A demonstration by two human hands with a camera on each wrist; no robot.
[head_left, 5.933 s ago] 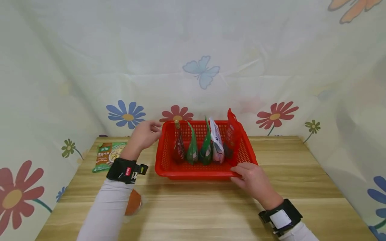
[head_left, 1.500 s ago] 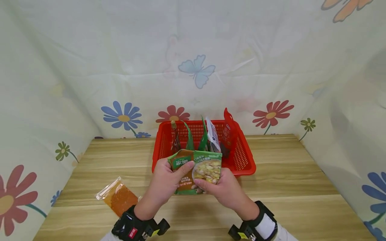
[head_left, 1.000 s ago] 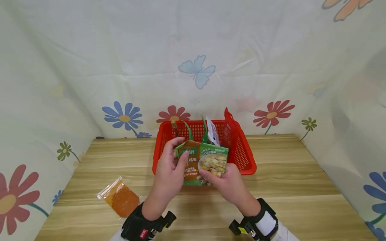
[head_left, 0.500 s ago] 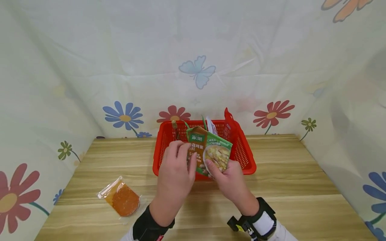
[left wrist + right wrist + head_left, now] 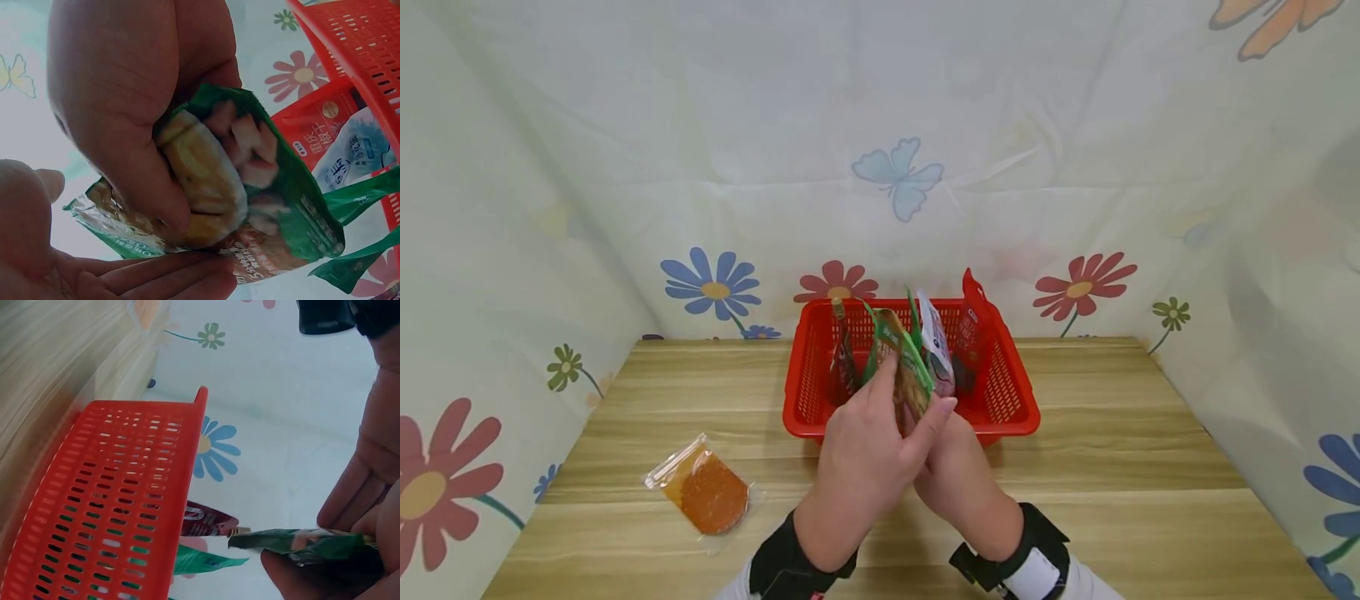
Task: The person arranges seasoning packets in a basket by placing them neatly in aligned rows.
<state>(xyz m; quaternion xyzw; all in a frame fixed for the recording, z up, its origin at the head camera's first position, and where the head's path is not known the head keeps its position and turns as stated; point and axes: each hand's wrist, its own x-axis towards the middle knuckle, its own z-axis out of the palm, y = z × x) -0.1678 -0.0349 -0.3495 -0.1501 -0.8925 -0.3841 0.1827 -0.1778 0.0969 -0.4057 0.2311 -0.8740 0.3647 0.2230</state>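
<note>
A green and brown soup packet (image 5: 913,379) is held upright over the front of the red basket (image 5: 801,417), turned nearly edge-on to the head view. My right hand (image 5: 958,475) pinches its lower end, and the right thumb (image 5: 156,194) presses on the food picture in the left wrist view. The left hand (image 5: 865,454) lies along the packet's other face. Its fingers (image 5: 156,275) are straight and the thumb stands away from the packet. Inside the basket stand a dark bottle-shaped packet (image 5: 842,362), green-topped packets (image 5: 870,367), a white packet (image 5: 934,329) and a red packet (image 5: 973,325).
A clear zip bag with orange-brown contents (image 5: 711,496) lies on the wooden table (image 5: 1120,450), left of the hands. Behind the basket hangs a pale curtain (image 5: 760,167) printed with flowers and butterflies.
The soup packet was picked up from the table's left side and brought to the basket. Lately it has turned edge-on, and the left fingers have shifted from gripping it to lying flat against it.
</note>
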